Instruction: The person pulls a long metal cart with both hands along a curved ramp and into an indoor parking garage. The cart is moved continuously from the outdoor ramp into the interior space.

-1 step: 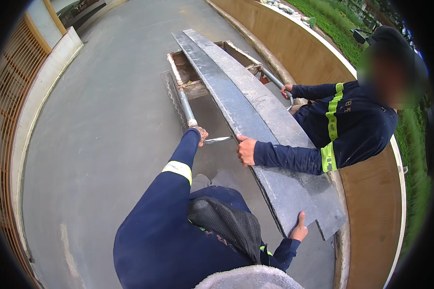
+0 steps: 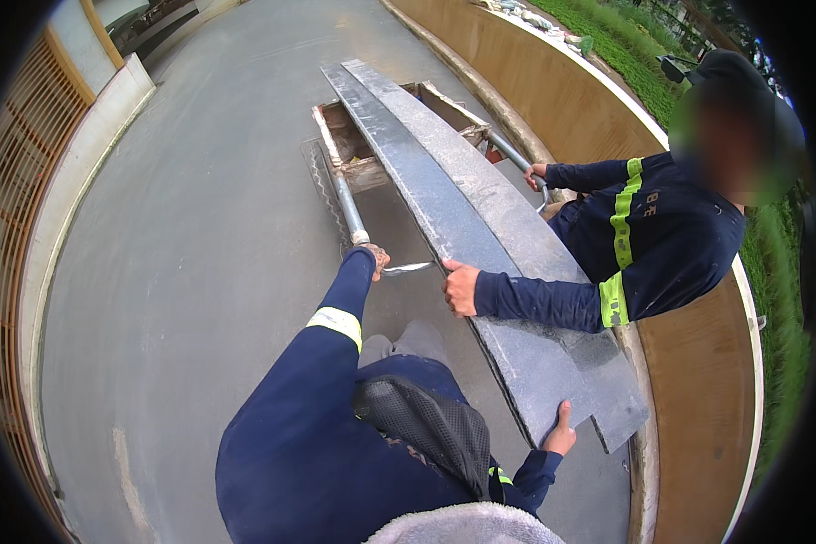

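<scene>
My left hand (image 2: 378, 262) is closed round the end of a metal cart handle (image 2: 346, 208) on the cart's left side. Two long grey stone slabs (image 2: 426, 177) lie lengthwise over the cart (image 2: 365, 172), partly overlapping, and their near ends reach past it toward me. At the near end of the left slab, my right hand (image 2: 560, 437) grips the edge, thumb on top and fingers hidden underneath. A co-worker's hand (image 2: 461, 288) holds the same slab's left edge further up. The co-worker's other hand (image 2: 535, 177) is on the right cart handle (image 2: 513, 152).
The co-worker (image 2: 671, 236) stands to the right, between the slabs and a low tan wall (image 2: 698, 399). Grey paving (image 2: 218, 208) stretches out on the left toward a white kerb wall (image 2: 91, 168) and slatted panel (image 2: 27, 163). Grass (image 2: 607, 59) grows beyond the tan wall.
The view has shifted very slightly, and my legs show a little more below the cart handle. Both my hands and the co-worker's keep the same holds.
</scene>
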Motion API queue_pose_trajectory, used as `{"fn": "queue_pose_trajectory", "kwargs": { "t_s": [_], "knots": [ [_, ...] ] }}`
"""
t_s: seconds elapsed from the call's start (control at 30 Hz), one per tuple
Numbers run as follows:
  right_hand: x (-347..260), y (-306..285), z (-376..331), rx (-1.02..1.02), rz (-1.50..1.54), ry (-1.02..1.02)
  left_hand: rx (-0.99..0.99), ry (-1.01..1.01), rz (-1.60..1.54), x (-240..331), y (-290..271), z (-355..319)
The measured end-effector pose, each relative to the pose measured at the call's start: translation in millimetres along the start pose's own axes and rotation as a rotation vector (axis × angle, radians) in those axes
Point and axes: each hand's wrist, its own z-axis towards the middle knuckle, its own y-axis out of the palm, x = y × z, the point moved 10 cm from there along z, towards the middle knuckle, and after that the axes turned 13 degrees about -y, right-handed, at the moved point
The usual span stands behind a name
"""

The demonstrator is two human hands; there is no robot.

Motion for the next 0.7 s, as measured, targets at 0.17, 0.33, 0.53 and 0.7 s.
{"fn": "queue_pose_trajectory", "kwargs": {
  "t_s": [0.17,0.33,0.53,0.7],
  "knots": [
    [-13,1,12,0.013,0.038,-0.006,0.029,0.008,-0.006,12,-3,11],
    [-65,13,24,-0.013,-0.035,-0.019,0.01,0.008,-0.014,23,-24,24],
    [-41,14,12,0.031,-0.017,-0.058,-0.081,0.05,-0.033,13,-10,-3],
    [-73,34,-13,0.067,0.047,-0.039,0.094,0.016,-0.018,-29,-49,-12]
  ]
}}
